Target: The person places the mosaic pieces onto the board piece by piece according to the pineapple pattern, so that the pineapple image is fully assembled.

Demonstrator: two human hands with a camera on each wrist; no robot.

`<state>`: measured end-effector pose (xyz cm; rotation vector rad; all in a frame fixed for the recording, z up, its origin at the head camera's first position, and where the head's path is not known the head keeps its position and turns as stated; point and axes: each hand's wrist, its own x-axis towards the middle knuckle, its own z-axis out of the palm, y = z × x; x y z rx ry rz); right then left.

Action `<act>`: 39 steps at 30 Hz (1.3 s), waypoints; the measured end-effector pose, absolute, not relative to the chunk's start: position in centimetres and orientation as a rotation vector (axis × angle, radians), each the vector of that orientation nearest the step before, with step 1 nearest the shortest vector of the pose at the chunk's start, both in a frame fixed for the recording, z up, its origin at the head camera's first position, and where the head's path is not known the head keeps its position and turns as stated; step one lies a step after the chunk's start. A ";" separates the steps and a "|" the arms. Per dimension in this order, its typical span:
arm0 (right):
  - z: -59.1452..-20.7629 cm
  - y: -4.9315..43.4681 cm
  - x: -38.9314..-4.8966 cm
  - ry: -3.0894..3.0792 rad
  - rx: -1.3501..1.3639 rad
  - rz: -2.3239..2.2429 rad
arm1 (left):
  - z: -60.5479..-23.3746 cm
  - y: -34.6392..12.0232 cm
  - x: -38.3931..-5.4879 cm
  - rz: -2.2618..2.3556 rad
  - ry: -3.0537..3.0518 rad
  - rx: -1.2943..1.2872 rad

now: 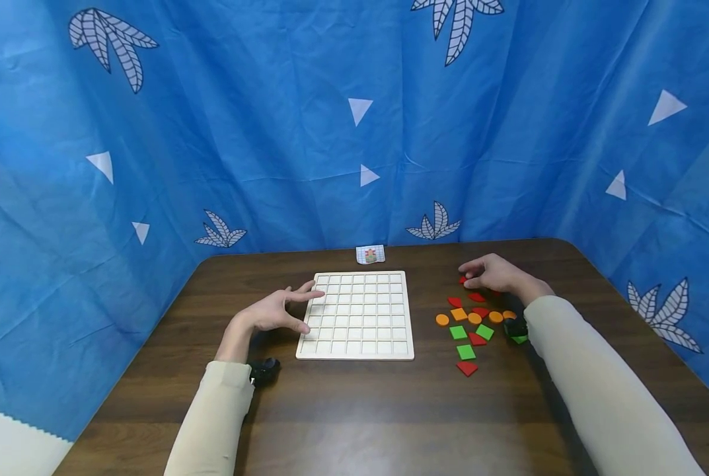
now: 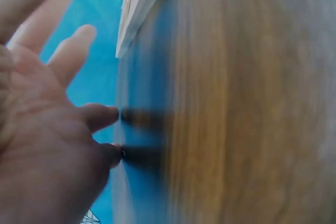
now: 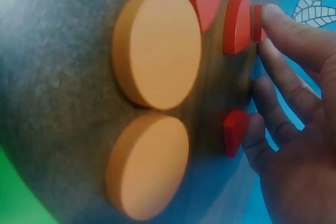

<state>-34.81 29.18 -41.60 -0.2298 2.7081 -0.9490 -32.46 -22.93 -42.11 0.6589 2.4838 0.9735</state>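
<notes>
A white square board (image 1: 354,315) with a grid of recessed cells lies on the table. My left hand (image 1: 277,311) is at its left edge, fingers spread, the fingertips and thumb overlapping the board's side in the head view. In the left wrist view the palm (image 2: 42,119) shows with nothing in it, and a corner of the board (image 2: 142,9) rises beyond the fingers. Over at the right, my right hand (image 1: 497,273) pinches a small red piece (image 3: 258,23) between thumb and fingertip, low at the tabletop. Its other fingers are bent loosely beside another red piece (image 3: 234,132).
Near the right hand lie scattered flat pieces: orange discs (image 1: 442,320), an orange square (image 1: 459,314), green squares (image 1: 466,352) and red pieces with a curved side (image 1: 467,368). A small printed card (image 1: 370,254) sits behind the board, in front of a blue curtain (image 1: 306,132).
</notes>
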 end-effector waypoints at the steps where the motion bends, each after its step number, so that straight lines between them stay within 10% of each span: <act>1: -41.7 29.2 -34.9 2.710 -0.228 -0.943 | -42.2 -23.0 -32.4 0.976 2.474 0.656; 39: -40.4 23.4 -35.7 2.816 -0.222 -0.937 | -43.0 -23.5 -31.9 0.912 2.419 0.694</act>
